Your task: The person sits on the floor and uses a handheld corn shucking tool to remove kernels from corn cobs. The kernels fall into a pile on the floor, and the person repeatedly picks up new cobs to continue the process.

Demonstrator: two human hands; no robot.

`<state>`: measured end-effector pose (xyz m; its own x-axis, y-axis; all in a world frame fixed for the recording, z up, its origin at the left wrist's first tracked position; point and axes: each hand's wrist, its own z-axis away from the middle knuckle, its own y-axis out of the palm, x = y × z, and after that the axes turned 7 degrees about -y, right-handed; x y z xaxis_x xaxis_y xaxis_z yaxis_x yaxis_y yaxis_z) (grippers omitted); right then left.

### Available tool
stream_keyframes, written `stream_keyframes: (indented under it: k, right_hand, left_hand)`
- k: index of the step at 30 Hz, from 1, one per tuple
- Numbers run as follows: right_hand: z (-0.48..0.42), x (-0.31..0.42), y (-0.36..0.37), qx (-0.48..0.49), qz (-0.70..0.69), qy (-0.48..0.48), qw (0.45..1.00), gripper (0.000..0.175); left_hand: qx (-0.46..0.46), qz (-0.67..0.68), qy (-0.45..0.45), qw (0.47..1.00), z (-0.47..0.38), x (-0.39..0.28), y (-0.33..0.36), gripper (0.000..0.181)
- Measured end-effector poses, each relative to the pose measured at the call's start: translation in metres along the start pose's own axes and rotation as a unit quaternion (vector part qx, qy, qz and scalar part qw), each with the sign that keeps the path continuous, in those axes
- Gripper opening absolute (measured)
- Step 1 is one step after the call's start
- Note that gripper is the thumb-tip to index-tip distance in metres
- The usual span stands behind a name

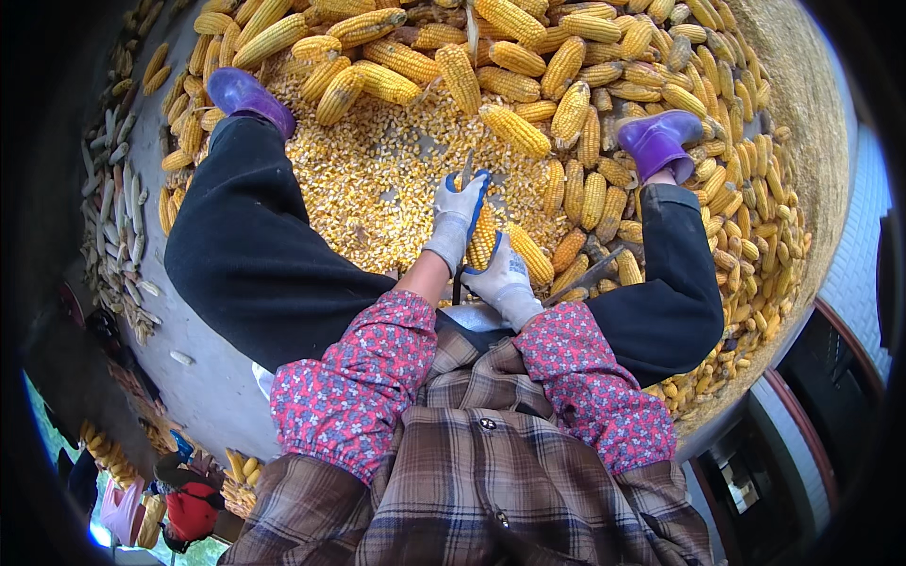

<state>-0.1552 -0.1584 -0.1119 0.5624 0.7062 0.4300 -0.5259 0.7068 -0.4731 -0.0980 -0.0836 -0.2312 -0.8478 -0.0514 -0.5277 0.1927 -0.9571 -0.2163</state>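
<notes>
My left hand (pixel 456 212), in a white work glove with a blue-coated palm, grips the upper part of a yellow ear of corn (pixel 483 237). The narrow tip of a metal tool (pixel 467 168) juts out just beyond these fingers; the glove hides how it is held or fixed. Gloved the same way, my right hand (pixel 502 276) closes around the ear's lower end, nearer my lap. Below the ear a dark upright bar (pixel 456 285) shows between my wrists. Another ear of corn (pixel 529 255) lies close beside my right hand. Loose kernels (pixel 368 212) cover the ground in front.
Whole ears of corn (pixel 509 64) are heaped ahead and along the right. My purple boots (pixel 258 102) stand wide apart. A long flat strip (pixel 587 274) slants beside my right thigh. Pale stripped cobs (pixel 117 212) lie at far left. A red bag (pixel 191 511) is behind left.
</notes>
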Motion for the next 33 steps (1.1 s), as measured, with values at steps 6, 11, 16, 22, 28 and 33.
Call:
stream_keyframes:
  k: [6,11,16,22,28,33]
  right_hand:
    - [0.039,-0.022,-0.018,0.101,-0.546,0.054,0.830,0.032]
    - [0.003,-0.039,-0.014,0.063,-0.290,0.063,0.953,0.053]
    - [-0.001,0.003,-0.013,0.074,0.125,0.045,0.988,0.077]
    - [0.034,-0.026,-0.021,0.127,-0.504,0.050,0.853,0.025]
    - [0.047,-0.020,-0.041,0.174,-0.624,0.102,0.755,0.034]
    - [0.032,-0.029,-0.023,0.063,-0.498,0.030,0.864,0.051]
  left_hand:
    - [0.091,0.012,0.047,0.995,0.017,-0.016,-0.004,0.030]
    - [0.178,0.068,-0.143,0.971,0.012,-0.021,-0.002,0.030]
    - [0.059,0.102,-0.018,0.993,0.004,-0.007,0.004,0.027]
    - [0.192,0.102,-0.038,0.975,0.022,-0.022,-0.005,0.022]
    - [0.282,0.076,-0.067,0.954,0.024,-0.030,-0.009,0.028]
    - [0.204,0.077,-0.076,0.973,0.013,-0.020,-0.003,0.024]
